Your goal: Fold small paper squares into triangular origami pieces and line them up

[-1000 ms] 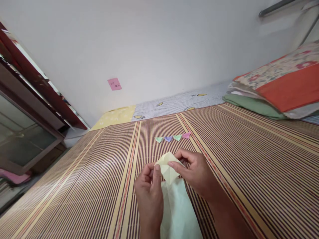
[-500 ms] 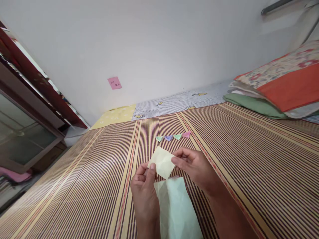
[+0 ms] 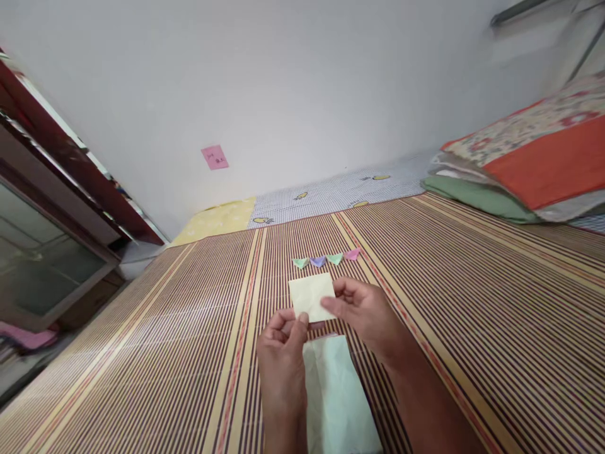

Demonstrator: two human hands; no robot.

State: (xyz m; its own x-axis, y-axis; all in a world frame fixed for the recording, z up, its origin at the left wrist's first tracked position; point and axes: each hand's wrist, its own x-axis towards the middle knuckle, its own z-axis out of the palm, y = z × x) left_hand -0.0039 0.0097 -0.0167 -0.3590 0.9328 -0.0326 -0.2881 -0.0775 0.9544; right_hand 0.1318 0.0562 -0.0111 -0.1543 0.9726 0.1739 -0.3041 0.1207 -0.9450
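A square of pale yellow paper (image 3: 309, 295) is held up above the mat, its top edge nearly level. My left hand (image 3: 282, 350) pinches its lower left corner between thumb and fingers. At its right edge, my right hand (image 3: 362, 312) grips it with the thumb in front and the fingers behind. Below the paper lies a pale green crumpled sheet (image 3: 338, 397), partly hidden by my left hand. Just beyond the paper, several small folded paper triangles sit in a row: a green one (image 3: 300, 263), a purple one (image 3: 318, 261), another green one (image 3: 335, 258) and a pink one (image 3: 352, 254).
A striped bamboo mat (image 3: 189, 328) covers the bed. Folded bedding (image 3: 548, 157) is stacked at the far right. A pink note (image 3: 215, 157) is stuck on the white wall (image 3: 302, 88). A glass-fronted cabinet (image 3: 42, 252) stands at the left.
The yellow paper has turned from a diamond tilt to nearly square-on and risen slightly. My left hand has shifted a little to the right; both hands still hold the paper.
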